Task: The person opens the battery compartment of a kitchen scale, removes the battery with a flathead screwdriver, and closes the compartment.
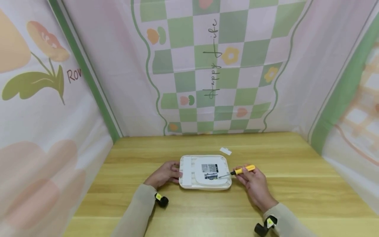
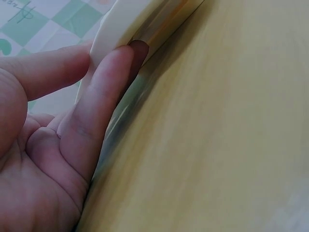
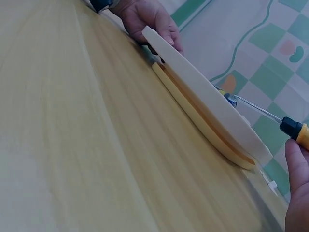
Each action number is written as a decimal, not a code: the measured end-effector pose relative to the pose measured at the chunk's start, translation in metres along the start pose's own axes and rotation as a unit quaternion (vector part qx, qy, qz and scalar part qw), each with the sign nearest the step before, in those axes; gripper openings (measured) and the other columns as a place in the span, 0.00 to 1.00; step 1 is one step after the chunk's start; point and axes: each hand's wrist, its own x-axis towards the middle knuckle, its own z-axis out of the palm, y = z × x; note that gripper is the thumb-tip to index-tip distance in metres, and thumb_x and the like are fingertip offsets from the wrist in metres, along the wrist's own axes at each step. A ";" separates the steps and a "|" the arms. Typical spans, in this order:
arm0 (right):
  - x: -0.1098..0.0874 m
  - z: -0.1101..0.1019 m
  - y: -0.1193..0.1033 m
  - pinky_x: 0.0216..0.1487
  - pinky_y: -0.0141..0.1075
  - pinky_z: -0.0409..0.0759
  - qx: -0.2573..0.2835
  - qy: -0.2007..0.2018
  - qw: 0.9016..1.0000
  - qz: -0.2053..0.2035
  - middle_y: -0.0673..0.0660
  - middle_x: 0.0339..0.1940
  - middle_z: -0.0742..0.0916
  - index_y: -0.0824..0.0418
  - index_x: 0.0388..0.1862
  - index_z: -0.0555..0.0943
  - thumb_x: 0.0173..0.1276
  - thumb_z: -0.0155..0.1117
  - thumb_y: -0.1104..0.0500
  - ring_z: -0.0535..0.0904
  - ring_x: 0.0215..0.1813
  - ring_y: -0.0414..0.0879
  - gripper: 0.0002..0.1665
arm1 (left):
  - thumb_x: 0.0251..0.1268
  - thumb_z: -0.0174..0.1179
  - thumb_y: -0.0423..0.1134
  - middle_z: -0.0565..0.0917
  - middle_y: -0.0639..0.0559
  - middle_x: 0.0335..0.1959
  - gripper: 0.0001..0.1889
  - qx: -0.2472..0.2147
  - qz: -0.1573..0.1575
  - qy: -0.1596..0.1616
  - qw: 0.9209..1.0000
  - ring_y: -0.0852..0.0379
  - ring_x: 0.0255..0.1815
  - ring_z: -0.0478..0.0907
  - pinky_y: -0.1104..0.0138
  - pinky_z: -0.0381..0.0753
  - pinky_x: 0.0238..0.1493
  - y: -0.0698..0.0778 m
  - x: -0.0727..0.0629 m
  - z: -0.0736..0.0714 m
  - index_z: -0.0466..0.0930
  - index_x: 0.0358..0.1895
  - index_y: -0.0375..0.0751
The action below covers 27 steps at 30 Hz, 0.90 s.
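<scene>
A white, rounded rectangular device [image 1: 189,164] lies on the table with a label and a battery compartment facing up; its exact kind is unclear. Batteries [image 1: 211,176] are in the compartment, one end raised above the surface in the right wrist view. My left hand [image 1: 165,172] pinches the device's left edge between thumb and fingers. A screwdriver [image 1: 248,168] with a yellow and black handle is held by my right hand [image 1: 253,184] beyond the device's right edge. Its metal shaft [image 3: 258,108] reaches over the device, with the tip at the end of the batteries.
A small white cover [image 1: 226,151] lies on the wooden table [image 1: 142,148] behind the device. Printed fabric [image 1: 204,112] hangs at the back and both sides. Each wrist carries a small black camera [image 1: 162,200].
</scene>
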 end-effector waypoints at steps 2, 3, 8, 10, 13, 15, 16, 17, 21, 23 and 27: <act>0.001 -0.002 -0.002 0.56 0.40 0.78 0.002 -0.005 1.000 0.000 0.63 0.48 0.84 0.75 0.56 0.60 0.76 0.55 0.60 0.83 0.52 0.50 0.23 | 0.62 0.62 0.24 0.83 0.37 0.42 0.29 0.002 0.002 0.001 1.000 0.44 0.39 0.84 0.55 0.86 0.42 -0.001 0.000 -0.001 0.62 0.65 0.24; 0.002 -0.003 -0.003 0.56 0.40 0.78 0.000 -0.009 1.000 0.002 0.63 0.49 0.84 0.75 0.56 0.60 0.76 0.55 0.60 0.82 0.53 0.51 0.23 | 0.62 0.62 0.25 0.83 0.37 0.42 0.29 0.002 0.003 0.001 1.000 0.45 0.39 0.84 0.56 0.86 0.41 -0.002 -0.001 -0.001 0.62 0.65 0.24; 0.007 -0.006 -0.011 0.57 0.42 0.77 -0.013 -0.022 1.000 0.008 0.66 0.50 0.83 0.75 0.56 0.59 0.76 0.53 0.62 0.82 0.53 0.53 0.21 | 0.62 0.62 0.25 0.82 0.37 0.42 0.29 -0.001 0.009 -0.004 1.000 0.45 0.39 0.83 0.55 0.86 0.41 -0.001 -0.002 -0.002 0.62 0.66 0.25; 0.010 -0.007 -0.014 0.57 0.42 0.78 -0.022 -0.026 0.999 0.006 0.66 0.50 0.83 0.75 0.57 0.58 0.77 0.52 0.63 0.82 0.53 0.53 0.21 | 0.62 0.62 0.25 0.82 0.37 0.42 0.29 -0.001 0.012 -0.006 1.000 0.45 0.39 0.83 0.55 0.86 0.42 0.000 -0.003 -0.002 0.62 0.66 0.24; 0.012 -0.010 -0.019 0.56 0.41 0.78 -0.034 -0.031 0.999 0.005 0.64 0.49 0.83 0.74 0.58 0.58 0.77 0.52 0.62 0.83 0.52 0.51 0.22 | 0.62 0.62 0.25 0.82 0.37 0.43 0.30 -0.002 0.010 -0.008 1.000 0.44 0.39 0.83 0.55 0.85 0.42 0.000 -0.003 -0.001 0.62 0.66 0.25; 0.014 -0.011 -0.021 0.56 0.41 0.78 -0.037 -0.035 0.999 0.007 0.64 0.48 0.84 0.73 0.59 0.58 0.77 0.52 0.62 0.83 0.52 0.51 0.22 | 0.62 0.62 0.26 0.82 0.37 0.43 0.30 -0.002 0.011 -0.010 1.000 0.44 0.40 0.83 0.55 0.85 0.42 -0.001 -0.003 -0.001 0.62 0.66 0.25; 0.015 -0.011 -0.023 0.56 0.40 0.78 -0.037 -0.036 0.999 0.008 0.63 0.47 0.84 0.72 0.59 0.58 0.77 0.52 0.62 0.83 0.51 0.50 0.21 | 0.62 0.62 0.26 0.82 0.37 0.43 0.30 -0.002 0.011 -0.010 1.000 0.44 0.40 0.83 0.55 0.85 0.42 -0.001 -0.003 -0.001 0.62 0.66 0.25; 0.016 -0.011 -0.024 0.56 0.40 0.78 -0.036 -0.036 0.999 0.008 0.63 0.47 0.84 0.70 0.59 0.59 0.76 0.52 0.62 0.83 0.51 0.50 0.20 | 0.62 0.62 0.26 0.82 0.37 0.43 0.30 -0.002 0.009 -0.010 1.000 0.44 0.40 0.83 0.55 0.85 0.43 -0.001 -0.003 0.000 0.62 0.66 0.25; 0.023 -0.011 -0.028 0.55 0.41 0.79 -0.029 -0.036 0.999 0.004 0.63 0.45 0.85 0.65 0.59 0.59 0.76 0.53 0.64 0.84 0.49 0.51 0.19 | 0.62 0.63 0.26 0.82 0.37 0.43 0.30 0.001 0.007 -0.005 1.000 0.44 0.40 0.83 0.55 0.85 0.42 0.000 -0.004 0.000 0.62 0.66 0.26; 0.025 -0.012 -0.029 0.55 0.41 0.79 -0.025 -0.031 0.999 0.003 0.62 0.44 0.86 0.66 0.58 0.58 0.76 0.53 0.64 0.84 0.49 0.51 0.19 | 0.62 0.63 0.26 0.82 0.37 0.43 0.29 0.002 0.005 -0.003 1.000 0.44 0.40 0.83 0.55 0.85 0.42 0.000 -0.005 0.000 0.63 0.66 0.26; 0.031 -0.017 -0.031 0.54 0.40 0.79 -0.015 -0.017 1.000 0.006 0.58 0.42 0.87 0.68 0.56 0.57 0.75 0.54 0.62 0.84 0.49 0.52 0.20 | 0.62 0.63 0.26 0.83 0.38 0.42 0.29 0.003 0.009 -0.007 1.000 0.44 0.40 0.83 0.55 0.85 0.42 0.000 -0.005 0.000 0.63 0.66 0.26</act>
